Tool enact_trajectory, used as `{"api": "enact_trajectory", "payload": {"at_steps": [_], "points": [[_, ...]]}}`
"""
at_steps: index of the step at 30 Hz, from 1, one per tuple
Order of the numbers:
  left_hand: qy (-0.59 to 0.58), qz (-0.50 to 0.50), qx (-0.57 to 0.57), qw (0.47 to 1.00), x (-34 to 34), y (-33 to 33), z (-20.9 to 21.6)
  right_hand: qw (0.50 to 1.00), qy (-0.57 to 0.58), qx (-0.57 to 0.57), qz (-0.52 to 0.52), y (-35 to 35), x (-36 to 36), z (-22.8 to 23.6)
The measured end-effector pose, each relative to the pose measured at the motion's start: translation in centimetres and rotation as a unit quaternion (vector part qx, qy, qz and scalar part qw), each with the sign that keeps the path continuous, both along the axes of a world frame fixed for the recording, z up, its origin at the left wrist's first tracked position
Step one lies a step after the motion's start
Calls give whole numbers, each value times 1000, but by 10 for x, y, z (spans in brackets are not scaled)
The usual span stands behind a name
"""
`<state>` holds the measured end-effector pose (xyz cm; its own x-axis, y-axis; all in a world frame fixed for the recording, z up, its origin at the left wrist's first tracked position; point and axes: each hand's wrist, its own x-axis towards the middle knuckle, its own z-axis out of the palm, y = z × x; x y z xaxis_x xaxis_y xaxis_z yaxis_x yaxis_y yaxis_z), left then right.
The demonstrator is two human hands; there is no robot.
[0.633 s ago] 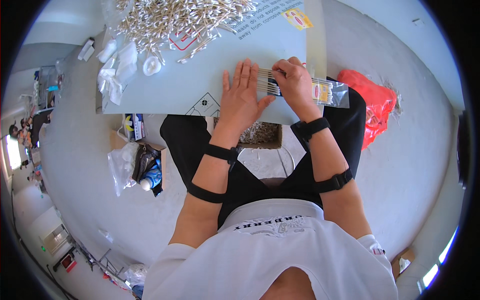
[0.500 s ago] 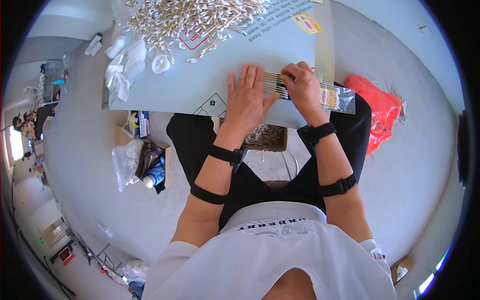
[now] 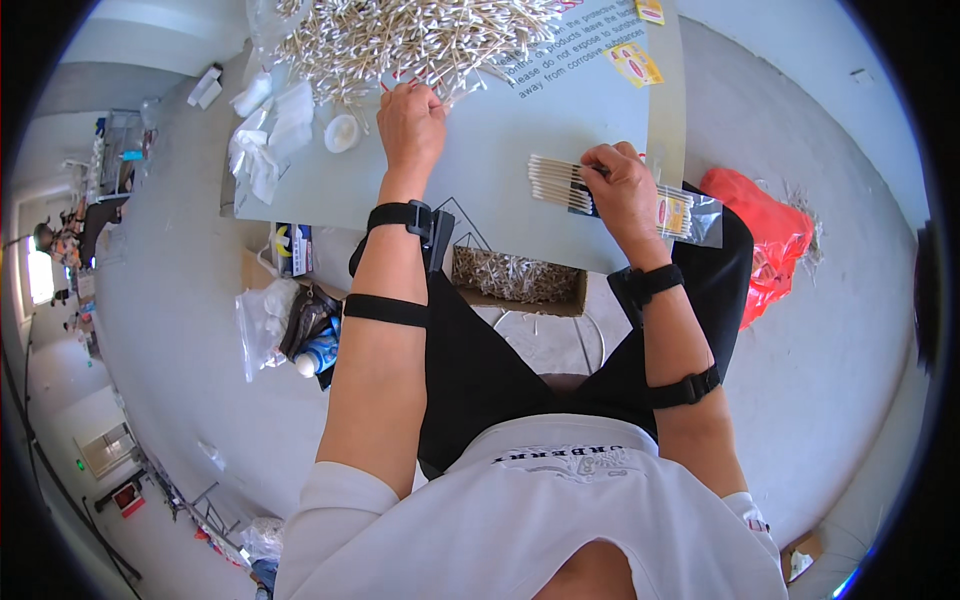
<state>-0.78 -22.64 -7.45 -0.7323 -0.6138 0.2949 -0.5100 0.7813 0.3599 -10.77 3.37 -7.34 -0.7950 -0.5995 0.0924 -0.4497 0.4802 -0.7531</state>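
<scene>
A row of cotton swabs (image 3: 556,181) lies side by side at the table's near right, the right ends running into a small clear plastic packet (image 3: 706,219) with a yellow label. My right hand (image 3: 622,190) is closed over the packet's mouth, thumb and fingers pinching there; the exact grip is partly hidden. Further left, my left hand (image 3: 412,125) reaches to the near edge of a big heap of loose cotton swabs (image 3: 410,40). Its fingers are curled closed beside a few stray swabs, and what they hold, if anything, is hidden.
Left of the heap lie crumpled white plastic wraps (image 3: 262,160) and a white round piece (image 3: 342,133). Yellow labels (image 3: 633,64) rest at the table's far right. Under the near edge stands a carton of swabs (image 3: 520,278); a red plastic bag (image 3: 755,235) is on the floor.
My left hand has left the row of swabs and moved up and left to the heap. My right hand stays at the packet. The whole view has shifted slightly.
</scene>
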Motion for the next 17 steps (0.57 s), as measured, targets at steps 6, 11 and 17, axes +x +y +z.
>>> {"api": "enact_trajectory", "payload": {"at_steps": [6, 11, 17], "points": [[97, -69, -2, 993, -3, 3, 0, 1000, 2, -3, 2, 2, -1, 0], [64, -166, 45, 983, -21, 38, 12, 1000, 3, -2, 2, 2, -2, -1], [6, -193, 84, 977, -36, 66, 3, 1000, -17, -16, 15, 2, -4, -2]]}}
